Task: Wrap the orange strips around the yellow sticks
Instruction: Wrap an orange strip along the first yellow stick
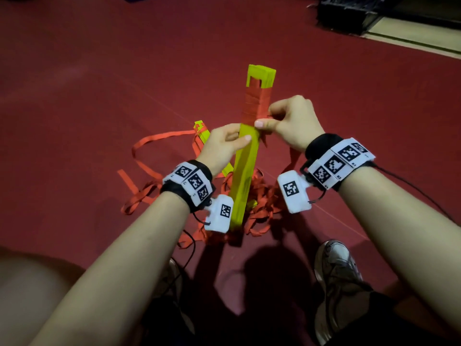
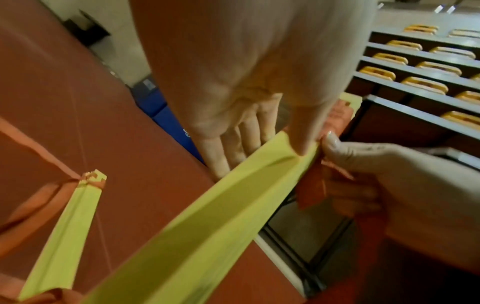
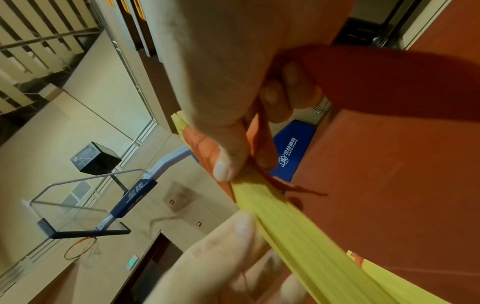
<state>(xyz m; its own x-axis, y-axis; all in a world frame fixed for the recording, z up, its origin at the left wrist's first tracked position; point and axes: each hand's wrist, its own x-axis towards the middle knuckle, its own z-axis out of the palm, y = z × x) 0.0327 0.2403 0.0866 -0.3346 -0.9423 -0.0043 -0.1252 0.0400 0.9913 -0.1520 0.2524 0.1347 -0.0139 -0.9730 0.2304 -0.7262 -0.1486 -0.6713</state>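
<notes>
At the centre of the head view, a bundle of yellow sticks (image 1: 245, 168) stands upright on the red floor (image 1: 99, 83), its upper part wound in orange strip (image 1: 255, 106). The left hand (image 1: 222, 146) grips the bundle just below the winding, thumb across the front. The right hand (image 1: 291, 123) pinches the strip against the sticks. Loose orange strips (image 1: 147, 188) and a second stick bundle (image 1: 202, 133) lie at lower left.

Both forearms extend forward, wrists banded. The left hand (image 1: 225, 143) grips the yellow stick bundle (image 1: 245, 168), thumb across its near face. The right hand (image 1: 290, 121) pinches the orange strip (image 1: 254, 106) (thumb pressed at the wrap's edge), remaining fingers curled.
</notes>
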